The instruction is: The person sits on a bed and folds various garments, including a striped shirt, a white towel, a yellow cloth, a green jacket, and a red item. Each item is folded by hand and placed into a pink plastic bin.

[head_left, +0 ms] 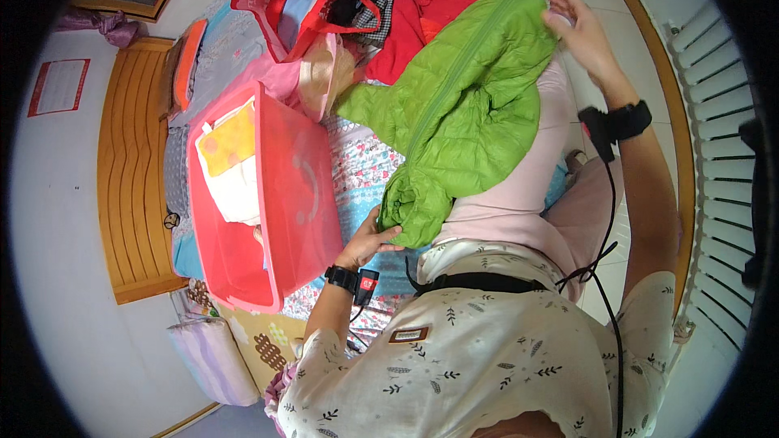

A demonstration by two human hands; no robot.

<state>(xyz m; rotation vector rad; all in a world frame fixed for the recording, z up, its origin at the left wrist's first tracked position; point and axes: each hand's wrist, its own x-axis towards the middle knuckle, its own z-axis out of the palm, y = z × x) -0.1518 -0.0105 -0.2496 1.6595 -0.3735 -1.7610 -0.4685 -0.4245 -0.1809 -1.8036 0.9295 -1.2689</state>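
Observation:
A bright green puffer jacket [466,105] lies across my lap and the bed, its zip running lengthwise and the hood end nearest me. My left hand [369,242] holds the edge of that near end, thumb on top and fingers partly hidden beneath. By the far right edge of the jacket is my right hand [578,36], raised with fingers loosely spread. It is at or just off the fabric; I see nothing held in it.
A pink plastic bin [304,195] stands left of the jacket, with a white and yellow cloth [230,158] inside. Beyond are a red-trimmed bag [296,12], a straw hat [324,73] and red clothing [406,28]. A radiator [722,154] lines the right wall. A black cable [613,276] hangs from my right wrist.

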